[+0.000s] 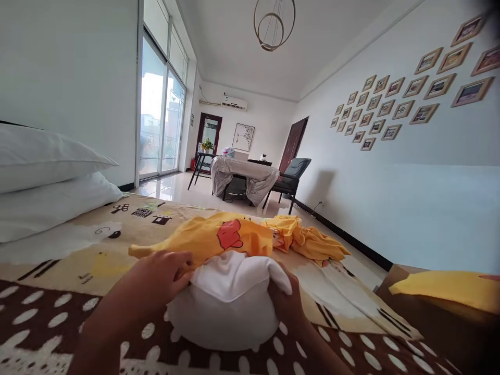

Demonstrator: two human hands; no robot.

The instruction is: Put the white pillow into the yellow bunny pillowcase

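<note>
Centrally: one white pillow [230, 323], on a printed blanket [39, 268], between the two hands. Left hand [167, 276]: curled at the pillow's upper left edge, against yellow cloth; which of the two it pinches, cannot tell. Right hand [287, 297]: closed on the pillow's right side, a white flap folded over the fingers.

Directly beyond: one yellow cover [195, 234], red motif, spread flat, its near edge partly hidden by the pillow. Adjoining, right: one crumpled yellow heap [318, 245].

Far left: two white pillows, stacked, upper [42, 156] and lower [58, 205]. Far right: one cardboard box [406, 278], a yellow piece [449, 289] lying over it.

Across the room: one table [250, 166] under clear sheeting; one dark chair [292, 174] beside it; one potted plant [207, 145] on a stand; framed pictures [386, 108] on the right wall.
</note>
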